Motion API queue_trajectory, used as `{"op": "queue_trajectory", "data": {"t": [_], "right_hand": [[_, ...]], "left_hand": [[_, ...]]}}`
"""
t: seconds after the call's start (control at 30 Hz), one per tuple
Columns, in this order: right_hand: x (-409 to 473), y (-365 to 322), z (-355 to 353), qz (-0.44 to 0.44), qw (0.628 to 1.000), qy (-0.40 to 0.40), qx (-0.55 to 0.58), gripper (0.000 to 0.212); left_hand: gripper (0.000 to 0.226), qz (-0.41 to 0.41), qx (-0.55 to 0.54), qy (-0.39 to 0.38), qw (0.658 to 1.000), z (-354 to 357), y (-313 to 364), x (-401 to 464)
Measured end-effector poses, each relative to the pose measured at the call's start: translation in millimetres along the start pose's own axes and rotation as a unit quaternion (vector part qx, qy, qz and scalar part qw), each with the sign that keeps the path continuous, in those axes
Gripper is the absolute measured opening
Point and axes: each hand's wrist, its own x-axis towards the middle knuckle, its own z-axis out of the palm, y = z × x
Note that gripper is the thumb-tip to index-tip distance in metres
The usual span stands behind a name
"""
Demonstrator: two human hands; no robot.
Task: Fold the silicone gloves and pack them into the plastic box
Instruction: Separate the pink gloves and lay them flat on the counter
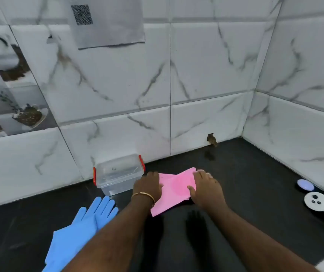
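On the black tabletop, just right of a clear plastic box, two bare hands press down on a pink silicone glove. The left hand lies palm down on the glove's left edge, fingers stretched forward and flat, nothing clasped in its grip. A thin gold bracelet circles that wrist. The right hand rests on the glove's right side, fingers pointing away from the person and bent a little at the knuckles; its thumb lies on the pink surface, and the glove's far edge appears doubled over under the fingertips. Whether this grip pinches the fold or only presses it flat, I cannot tell. Both forearms reach in from the bottom of the view, angled toward each other.

Counted, there are two glove colours in sight: the one pink piece under the hands, and blue silicone gloves lying flat in front of and to the left of the box, fingers pointing toward it. The blue ones seem to be two stacked together, though the overlap makes that uncertain.

One box is visible. It stands against the marble-patterned wall tiles, has red latches at both ends, no lid on it, and looks empty inside.

Far right of the box, near the side wall, lie a white handheld controller and a small pale blue round object.
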Motion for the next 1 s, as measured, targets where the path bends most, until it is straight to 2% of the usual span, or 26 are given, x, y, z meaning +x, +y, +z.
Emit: {"op": "queue_trajectory", "data": {"t": [0.07,0.1,0.17,0.23,0.27,0.3,0.4,0.47,0.57,0.67,0.73,0.83,0.9,1.0], "right_hand": [[0.9,10.9,13.8,0.090,0.985,-0.064,0.129,0.043],[-0.1,14.5,21.3,0.138,0.966,-0.093,0.196,0.038],[3.0,24.0,35.5,0.211,0.914,-0.128,0.320,0.029],[9.0,30.6,41.9,0.249,0.857,-0.153,0.425,0.020],[13.5,33.3,42.6,0.268,0.830,-0.158,0.463,0.033],[18.6,36.2,42.6,0.278,0.812,-0.165,0.486,0.016],[32.9,41.8,44.1,0.322,0.752,-0.176,0.548,0.016],[39.2,43.0,47.1,0.341,0.731,-0.158,0.569,0.018],[46.7,46.8,56.4,0.347,0.732,-0.119,0.575,0.028],[52.6,47.5,57.6,0.332,0.746,-0.084,0.571,0.033],[58.2,47.4,55.6,0.309,0.758,-0.073,0.570,0.034],[67.8,47.4,54.3,0.296,0.757,-0.076,0.578,0.048],[72.7,46.5,52.9,0.305,0.726,-0.065,0.613,0.066],[73.3,45.3,51.2,0.346,0.641,-0.040,0.684,0.079]], "left_hand": [[0.056,-0.117,-0.064,-0.071,0.989,20.0,-0.2,-2.1],[0.061,-0.167,-0.100,-0.097,0.976,30.6,-2.1,-6.5],[0.072,-0.250,-0.162,-0.129,0.946,50.3,-4.6,-9.9],[0.082,-0.320,-0.221,-0.125,0.913,61.6,-2.0,-6.9],[0.086,-0.346,-0.238,-0.112,0.901,65.0,-0.3,-4.5],[0.090,-0.372,-0.262,-0.103,0.885,68.4,1.9,-1.9],[0.093,-0.431,-0.332,-0.066,0.836,73.0,11.3,4.5],[0.088,-0.460,-0.345,-0.044,0.817,73.5,16.6,7.2],[0.075,-0.517,-0.376,-0.017,0.769,74.3,25.2,10.9],[0.057,-0.519,-0.441,0.012,0.733,75.1,30.8,12.2],[0.047,-0.513,-0.459,0.018,0.725,68.3,32.0,12.0],[0.060,-0.486,-0.466,0.021,0.739,54.9,33.2,14.0],[0.072,-0.452,-0.456,0.034,0.766,47.9,36.3,17.7],[0.086,-0.386,-0.487,0.058,0.781,36.5,47.6,24.3]]}}
